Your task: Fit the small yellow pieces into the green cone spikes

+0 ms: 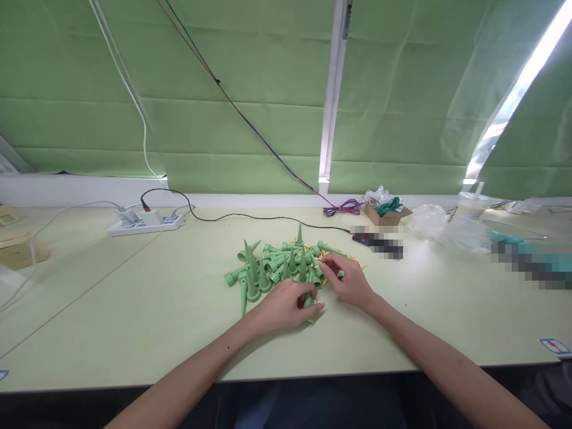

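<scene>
A heap of green plastic cone-shaped spikes (276, 262) lies in the middle of the table, several standing point up and others on their sides. My left hand (282, 305) is at the front of the heap, its thumb and fingers closed around one green spike (308, 301). Just to the right, my right hand (347, 279) has thumb and forefinger pinched together at the heap's edge. Whatever sits between those fingertips is too small to make out. Small yellow pieces (361, 265) lie scattered behind and beside the right hand.
A white power strip (152, 223) with plugs stands at the back left. Its black cable runs across to a partly blurred dark device (378, 244). At the back right are a small cardboard box (388, 217), plastic bags (429, 220) and a lidded cup (471, 207).
</scene>
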A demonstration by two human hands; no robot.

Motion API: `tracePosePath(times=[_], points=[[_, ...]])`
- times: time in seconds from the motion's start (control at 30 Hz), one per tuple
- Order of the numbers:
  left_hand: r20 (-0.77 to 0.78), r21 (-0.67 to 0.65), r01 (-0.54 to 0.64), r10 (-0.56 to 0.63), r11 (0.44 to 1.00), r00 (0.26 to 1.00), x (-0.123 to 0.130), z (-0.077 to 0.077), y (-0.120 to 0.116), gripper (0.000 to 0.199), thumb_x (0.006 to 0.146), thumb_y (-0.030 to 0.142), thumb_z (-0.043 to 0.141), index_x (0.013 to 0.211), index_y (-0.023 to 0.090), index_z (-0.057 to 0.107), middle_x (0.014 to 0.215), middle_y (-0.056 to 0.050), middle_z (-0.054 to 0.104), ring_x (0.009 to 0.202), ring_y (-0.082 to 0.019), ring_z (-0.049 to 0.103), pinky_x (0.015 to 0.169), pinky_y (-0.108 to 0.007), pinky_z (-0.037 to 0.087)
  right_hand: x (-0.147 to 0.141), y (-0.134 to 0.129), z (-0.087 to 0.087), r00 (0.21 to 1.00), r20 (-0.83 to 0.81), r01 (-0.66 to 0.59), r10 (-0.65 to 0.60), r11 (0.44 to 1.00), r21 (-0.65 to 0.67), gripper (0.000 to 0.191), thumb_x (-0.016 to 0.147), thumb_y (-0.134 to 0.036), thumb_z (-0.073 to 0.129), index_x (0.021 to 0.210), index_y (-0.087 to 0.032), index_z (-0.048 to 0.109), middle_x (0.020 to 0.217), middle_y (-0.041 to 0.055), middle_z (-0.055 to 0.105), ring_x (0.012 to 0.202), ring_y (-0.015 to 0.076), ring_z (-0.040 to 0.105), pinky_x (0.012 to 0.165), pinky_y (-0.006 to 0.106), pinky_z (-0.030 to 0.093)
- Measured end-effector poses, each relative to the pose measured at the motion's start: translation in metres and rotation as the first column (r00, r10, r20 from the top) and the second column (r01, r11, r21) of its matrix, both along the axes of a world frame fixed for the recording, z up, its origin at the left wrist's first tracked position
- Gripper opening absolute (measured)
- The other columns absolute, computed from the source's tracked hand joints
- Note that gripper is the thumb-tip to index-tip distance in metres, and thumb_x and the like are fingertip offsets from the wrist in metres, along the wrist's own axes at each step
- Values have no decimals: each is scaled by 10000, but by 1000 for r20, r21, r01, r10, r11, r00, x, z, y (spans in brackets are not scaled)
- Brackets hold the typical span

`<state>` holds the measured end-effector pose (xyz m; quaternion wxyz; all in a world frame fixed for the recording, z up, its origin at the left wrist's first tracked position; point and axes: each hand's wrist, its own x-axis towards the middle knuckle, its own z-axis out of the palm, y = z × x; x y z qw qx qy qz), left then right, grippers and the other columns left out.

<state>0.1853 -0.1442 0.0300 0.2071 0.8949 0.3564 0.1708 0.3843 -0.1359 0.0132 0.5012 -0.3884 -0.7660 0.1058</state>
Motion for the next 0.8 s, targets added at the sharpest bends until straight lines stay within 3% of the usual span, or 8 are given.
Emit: tracePosePath(times=[0.2, 0.4, 0.63, 0.8], points=[[105, 41, 2, -7, 999, 995, 1, 2, -1, 173, 887, 329, 543, 906, 194, 649, 596, 31, 532, 516, -114, 458, 516, -221, 337, 0, 0, 1, 1000, -8, 17, -17, 1000, 4, 124, 957, -272, 506, 902, -197, 588, 735, 27, 625, 605, 140, 555, 565, 262, 463], [277, 68, -27, 8, 997, 961, 0, 0, 2, 190, 934, 307, 504, 1025, 193, 627, 940, -47, 659, 714, -136, 587, 575, -209, 460, 0, -1, 2, 999, -42, 36, -36, 999, 11, 131, 962, -270, 501, 899, -196, 589, 758, 32, 628, 609, 137, 554, 568, 259, 459], [464, 171, -194, 94, 966, 881, 0, 0, 4, 172, 972, 278, 476, 1068, 201, 596, 981, -46, 622, 768, -120, 581, 568, -181, 476, -3, -4, 1, 998, -56, 27, -27, 1000, -1, 152, 967, -291, 492, 906, -195, 593, 772, 38, 634, 615, 140, 568, 556, 259, 472], [474, 197, -250, 131, 948, 871, -2, -1, 5, 195, 981, 279, 457, 1081, 209, 610, 961, -51, 610, 708, -116, 562, 557, -199, 462, -4, -6, 1, 997, -71, 24, -24, 1000, -4, 160, 968, -296, 489, 904, -198, 597, 776, 42, 638, 628, 146, 582, 551, 262, 480]])
